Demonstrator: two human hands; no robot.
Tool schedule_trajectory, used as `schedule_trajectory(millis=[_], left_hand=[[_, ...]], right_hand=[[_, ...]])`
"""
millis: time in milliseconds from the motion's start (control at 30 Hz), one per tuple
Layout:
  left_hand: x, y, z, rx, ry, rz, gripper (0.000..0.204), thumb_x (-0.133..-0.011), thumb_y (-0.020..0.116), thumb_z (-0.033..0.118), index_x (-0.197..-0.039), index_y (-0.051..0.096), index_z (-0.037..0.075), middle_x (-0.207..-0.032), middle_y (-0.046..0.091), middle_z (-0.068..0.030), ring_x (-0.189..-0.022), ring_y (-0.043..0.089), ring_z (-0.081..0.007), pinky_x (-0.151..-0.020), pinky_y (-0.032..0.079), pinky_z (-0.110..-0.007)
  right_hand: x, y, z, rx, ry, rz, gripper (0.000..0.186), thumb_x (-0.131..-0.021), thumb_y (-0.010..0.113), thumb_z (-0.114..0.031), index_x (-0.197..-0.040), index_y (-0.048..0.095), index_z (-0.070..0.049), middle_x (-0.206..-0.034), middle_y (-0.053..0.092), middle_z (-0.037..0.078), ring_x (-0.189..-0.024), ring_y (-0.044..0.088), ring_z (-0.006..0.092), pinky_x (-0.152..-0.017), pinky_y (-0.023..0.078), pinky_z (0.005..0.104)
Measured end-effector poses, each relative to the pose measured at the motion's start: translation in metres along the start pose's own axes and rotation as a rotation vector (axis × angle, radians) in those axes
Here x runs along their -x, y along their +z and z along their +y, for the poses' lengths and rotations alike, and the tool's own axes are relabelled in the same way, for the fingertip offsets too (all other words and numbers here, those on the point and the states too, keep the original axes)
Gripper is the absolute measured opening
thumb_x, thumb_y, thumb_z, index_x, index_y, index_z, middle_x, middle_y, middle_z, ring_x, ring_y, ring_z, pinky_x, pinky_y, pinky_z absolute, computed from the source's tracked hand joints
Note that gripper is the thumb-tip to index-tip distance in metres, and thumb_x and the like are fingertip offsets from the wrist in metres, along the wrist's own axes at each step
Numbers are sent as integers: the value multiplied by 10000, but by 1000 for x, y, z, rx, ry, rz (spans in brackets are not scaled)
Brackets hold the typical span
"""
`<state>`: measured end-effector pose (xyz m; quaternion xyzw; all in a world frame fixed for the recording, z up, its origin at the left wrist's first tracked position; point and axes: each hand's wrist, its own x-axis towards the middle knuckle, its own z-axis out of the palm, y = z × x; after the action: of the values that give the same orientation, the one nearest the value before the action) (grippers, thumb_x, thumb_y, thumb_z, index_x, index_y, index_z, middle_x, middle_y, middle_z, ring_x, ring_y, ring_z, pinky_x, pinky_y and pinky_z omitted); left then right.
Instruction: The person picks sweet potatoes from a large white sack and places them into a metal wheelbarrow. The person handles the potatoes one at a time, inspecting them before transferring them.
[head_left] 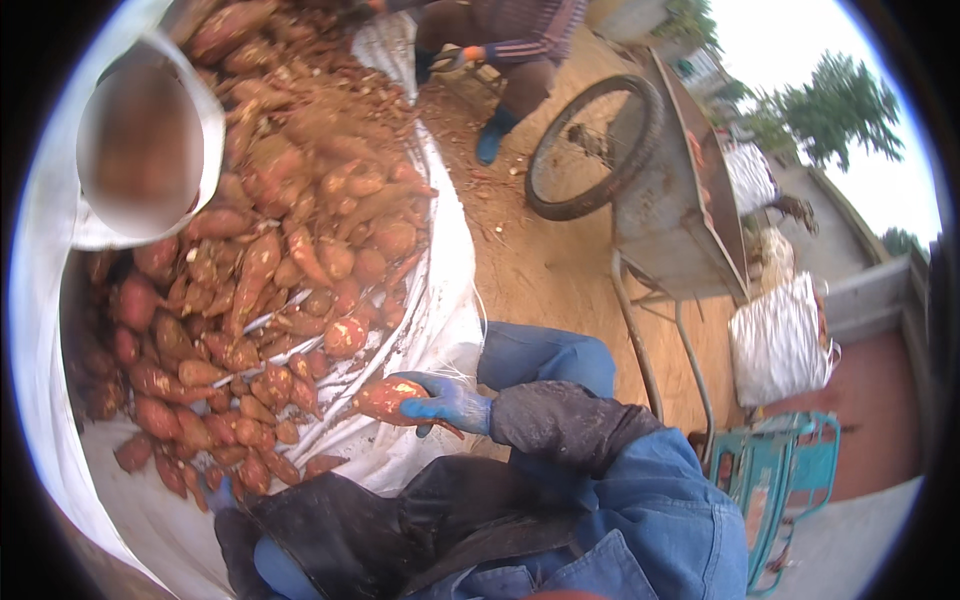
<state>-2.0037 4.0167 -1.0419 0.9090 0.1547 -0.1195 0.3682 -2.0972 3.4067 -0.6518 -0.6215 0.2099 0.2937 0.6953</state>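
My right hand (447, 404), in a blue glove, is closed around a sweet potato (385, 400) with reddish skin and pale scraped patches. It holds it above the white sheet (370, 465), beside my bent knee. Low on the left, my left hand (222, 494), also in a blue glove, reaches to the near edge of a large heap of sweet potatoes (260, 270). Only a small part of that hand shows; its fingers are too hidden to tell whether they grip anything.
White sheeting (450, 240) borders the heap. Ahead, a co-worker in a striped sleeve (530, 48) crouches by the pile. To the right stand a metal wheelbarrow (665, 190) with a large wheel, a filled white sack (785, 340) and a teal metal frame (770, 490).
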Motion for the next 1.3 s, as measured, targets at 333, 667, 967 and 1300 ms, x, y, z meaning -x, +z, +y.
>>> schedule_trajectory(millis=[333, 667, 967, 1300], left_hand=[[92, -150, 210, 787, -53, -30, 805, -887, 745, 58, -1574, 325, 63, -1538, 412, -120, -1351, 462, -272, -1081, 451, -385], [179, -192, 469, 803, 504, -244, 769, -900, 711, 69, -1573, 339, 68, -1554, 404, -114, -1358, 465, -267, -1095, 435, -366], [355, -56, 580, 721, 639, -717, 837, -805, 758, 145, -1545, 382, 35, -1451, 502, -131, -1293, 516, -257, -1080, 455, -371], [415, 26, 567, 186, 938, -672, 681, -914, 721, 179, -1496, 433, -26, -1397, 567, -168, -1218, 600, -252, -1056, 473, -341]], right_hand=[[13, -15, 0, -264, -158, 10, 726, -951, 679, -458, -1518, 436, -75, -1270, 654, 96, -1052, 648, 186, -749, 587, 337], [246, -175, -157, -702, -1116, 378, 490, -973, 612, -500, -1338, 583, -175, -1298, 626, 27, -1152, 590, 236, -915, 508, 389], [169, -82, 16, -599, -563, 30, 725, -930, 673, -538, -1463, 457, -96, -1379, 579, 149, -1203, 588, 343, -1021, 463, 512], [146, -10, 99, -1012, -457, -89, 750, -870, 804, -380, -1455, 430, -98, -1325, 596, 147, -1148, 629, 307, -951, 541, 482]])
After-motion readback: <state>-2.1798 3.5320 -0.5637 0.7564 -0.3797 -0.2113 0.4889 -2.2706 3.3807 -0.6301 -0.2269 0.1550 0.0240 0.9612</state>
